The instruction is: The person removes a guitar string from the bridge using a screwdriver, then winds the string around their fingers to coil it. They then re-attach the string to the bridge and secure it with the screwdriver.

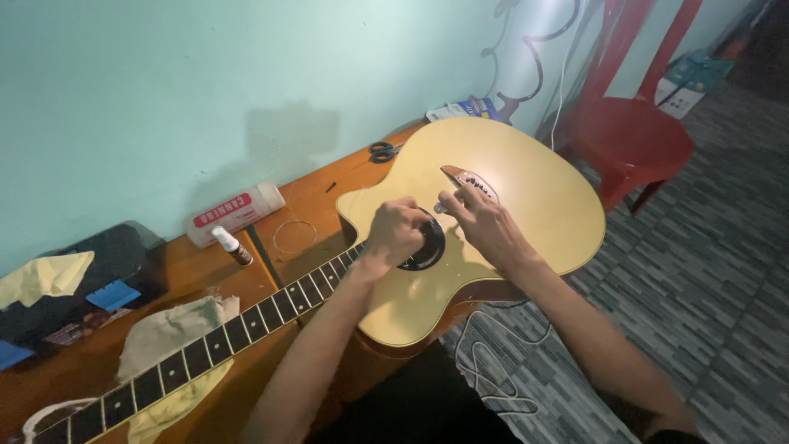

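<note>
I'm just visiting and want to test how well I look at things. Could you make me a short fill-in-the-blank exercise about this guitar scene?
1. Both hands, the left hand and the right hand, rest on the pale body of a ____ lying on the wooden table.
2. The chair beside the table is coloured ____.
3. The black scissors lie on the table close to the ____ wall.
4. The guitar's neck lies over a crumpled ____.

Missing words: guitar; red; green; cloth
</note>
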